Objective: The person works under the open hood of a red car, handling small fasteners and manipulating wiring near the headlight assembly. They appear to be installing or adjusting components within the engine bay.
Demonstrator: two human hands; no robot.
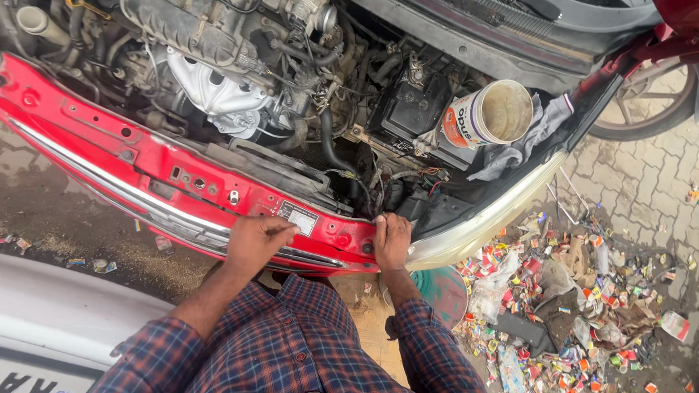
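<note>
L hand [258, 239] rests curled, knuckles down, on red front panel [159, 171] beside a white sticker [297, 217]. R hand [392, 240] lies flat w/ fingers pressed together on panel's edge, maybe gripping it. Empty paint tub [489, 112] sits in the engine bay.

1. Front panel [160, 167] of the car: bright red, with a chrome strip.
2. Shirt sleeves [293, 353]: plaid, navy with red-orange lines.
3. Tub [489, 112] in the engine bay: white with an orange band, beige inside.
4. Rag [532, 138]: grey.
5. Litter heap [574, 328]: red, white, yellow scraps.
6. Paving [645, 184]: grey blocks.
</note>
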